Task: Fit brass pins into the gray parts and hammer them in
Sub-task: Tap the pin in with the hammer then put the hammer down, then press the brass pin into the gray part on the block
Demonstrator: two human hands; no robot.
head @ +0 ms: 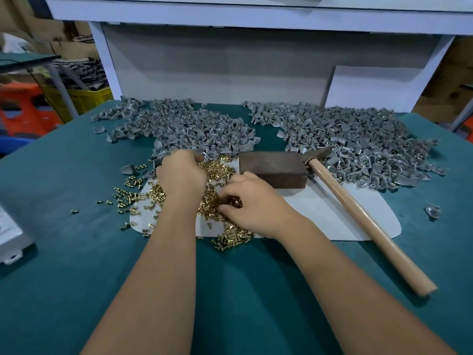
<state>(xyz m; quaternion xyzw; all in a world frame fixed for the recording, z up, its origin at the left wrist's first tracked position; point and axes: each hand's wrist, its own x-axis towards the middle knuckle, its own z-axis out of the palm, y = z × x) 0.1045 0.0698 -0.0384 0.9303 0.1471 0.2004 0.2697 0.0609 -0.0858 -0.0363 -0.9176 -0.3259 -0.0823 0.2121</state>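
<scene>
No readable text, labels or numbers anywhere

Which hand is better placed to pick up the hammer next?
The right hand: the hammer lies just to its right, handle toward the person. The left hand is farther off, on the pins.

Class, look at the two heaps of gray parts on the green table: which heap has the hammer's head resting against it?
The right-hand heap. The hammer has its head at that heap's near edge, beside the brown block; the left heap lies apart from it.
</scene>
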